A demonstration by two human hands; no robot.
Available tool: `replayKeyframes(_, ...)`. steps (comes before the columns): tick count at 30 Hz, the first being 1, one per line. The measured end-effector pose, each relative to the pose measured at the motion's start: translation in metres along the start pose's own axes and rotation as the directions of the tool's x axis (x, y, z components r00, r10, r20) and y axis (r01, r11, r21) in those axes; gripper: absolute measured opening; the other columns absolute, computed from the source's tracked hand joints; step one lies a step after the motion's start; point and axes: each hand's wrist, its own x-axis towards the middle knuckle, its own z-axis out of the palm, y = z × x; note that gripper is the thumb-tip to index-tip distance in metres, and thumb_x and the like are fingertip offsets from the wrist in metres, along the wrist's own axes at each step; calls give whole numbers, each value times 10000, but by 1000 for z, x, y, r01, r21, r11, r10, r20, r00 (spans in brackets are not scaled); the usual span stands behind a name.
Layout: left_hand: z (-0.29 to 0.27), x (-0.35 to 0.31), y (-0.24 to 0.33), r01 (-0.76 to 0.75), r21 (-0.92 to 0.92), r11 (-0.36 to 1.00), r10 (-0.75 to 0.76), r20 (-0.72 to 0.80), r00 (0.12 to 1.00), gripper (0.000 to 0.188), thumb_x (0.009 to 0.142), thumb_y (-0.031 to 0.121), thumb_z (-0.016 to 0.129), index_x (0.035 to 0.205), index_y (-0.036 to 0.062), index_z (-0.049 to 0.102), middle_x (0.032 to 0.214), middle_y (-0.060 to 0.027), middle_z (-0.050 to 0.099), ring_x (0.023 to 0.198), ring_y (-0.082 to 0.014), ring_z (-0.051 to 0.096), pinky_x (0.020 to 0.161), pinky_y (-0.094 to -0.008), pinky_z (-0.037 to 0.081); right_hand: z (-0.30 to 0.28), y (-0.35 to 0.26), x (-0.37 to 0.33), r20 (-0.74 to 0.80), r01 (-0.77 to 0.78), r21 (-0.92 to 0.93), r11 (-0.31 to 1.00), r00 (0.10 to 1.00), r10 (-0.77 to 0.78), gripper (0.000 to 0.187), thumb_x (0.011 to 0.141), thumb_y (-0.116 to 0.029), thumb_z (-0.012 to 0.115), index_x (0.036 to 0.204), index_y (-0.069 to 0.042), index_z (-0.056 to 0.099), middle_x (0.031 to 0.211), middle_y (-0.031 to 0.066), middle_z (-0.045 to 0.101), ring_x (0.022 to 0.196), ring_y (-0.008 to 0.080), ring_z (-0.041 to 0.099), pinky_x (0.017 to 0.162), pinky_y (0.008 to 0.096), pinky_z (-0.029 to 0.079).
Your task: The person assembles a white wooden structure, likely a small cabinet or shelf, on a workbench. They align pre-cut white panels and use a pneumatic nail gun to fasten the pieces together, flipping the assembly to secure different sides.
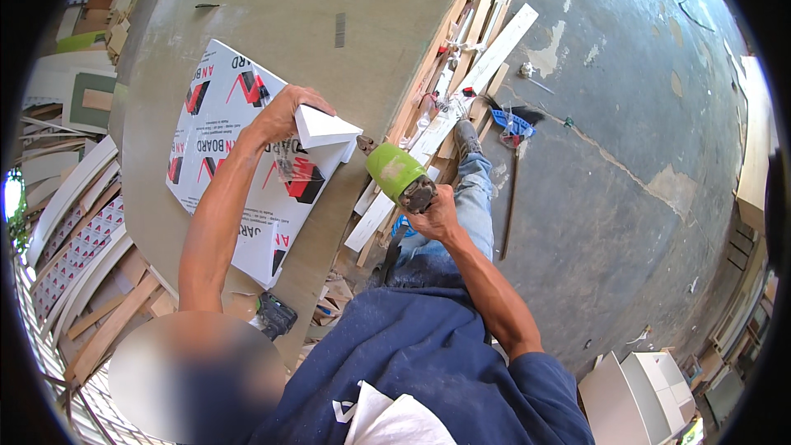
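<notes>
Along the lower edge, nearest the view, spreads the person's navy shirt (pixel 412 354), with a white cloth (pixel 400 422) lying against its front. Just ahead, the right hand (pixel 434 214) has its fingers wrapped around the grip of a green nail gun (pixel 394 171). The gun's long axis slants, its dark cap toward the body and its metal nose pointing forward and to the left. That nose is just beside the pointed end of a white panel piece (pixel 325 126); whether they touch cannot be told.

Farther left, the left hand (pixel 288 113) bends its fingers over this piece, pressing it at the corner of a printed white board (pixel 247 148) marked in red, black and grey. The board lies flat, printed face up, on the broad olive-brown desk (pixel 305 33). Near the board's closest corner is a partly hidden black cordless tool (pixel 277 317).

Beyond the right hand, long timber strips (pixel 500 48) run alongside the desk, and a blue broom (pixel 512 124) with black bristles lies on the grey floor (pixel 610 115). Well apart at lower right is a white box-shaped cabinet (pixel 630 391), its contents indiscernible. Off to the far left, wooden offcuts (pixel 82 247) are heaped.
</notes>
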Motion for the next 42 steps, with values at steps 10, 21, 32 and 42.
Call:
replayKeyframes(10, -2, 2, 5, -6, 19, 1000, 6, 21, 1000, 300, 715, 45, 813, 1014, 64, 809, 1015, -131, 777, 955, -253, 734, 851, -340, 586, 2, -5, 4, 49, -2, -37, 999, 999, 4, 453, 677, -47, 693, 1130, -57, 717, 762, 172, 714, 643, 356, 703, 632, 398, 555)
replayKeyframes(21, 0, 2, 9, 32, 20, 999, -32, 16, 999, 251, 749, 69, 798, 1000, 57, 811, 1035, -140, 771, 959, -252, 735, 850, -341, 592, -1, -8, 6, 80, -37, -68, 997, 996, 42, 423, 694, -84, 729, 1116, -69, 707, 759, 177, 705, 687, 380, 706, 660, 430, 566)
replayKeyframes(32, 1, 2, 10, 61, 14, 998, -61, 22, 998, 251, 758, 79, 784, 1006, 57, 815, 1023, -138, 772, 954, -246, 733, 856, -336, 587, -6, -12, 10, 144, -60, -132, 990, 986, 79, 418, 738, -117, 774, 1144, -90, 678, 788, 194, 704, 739, 404, 704, 694, 457, 569)
replayKeyframes(42, 1, 3, 10, 34, 36, 999, -35, 23, 999, 235, 774, 81, 787, 1006, 51, 813, 1009, -141, 769, 948, -245, 734, 844, -331, 588, -9, -21, 12, 144, -82, -175, 981, 984, 108, 395, 756, -144, 789, 1123, -81, 658, 773, 204, 698, 742, 425, 694, 699, 483, 564)
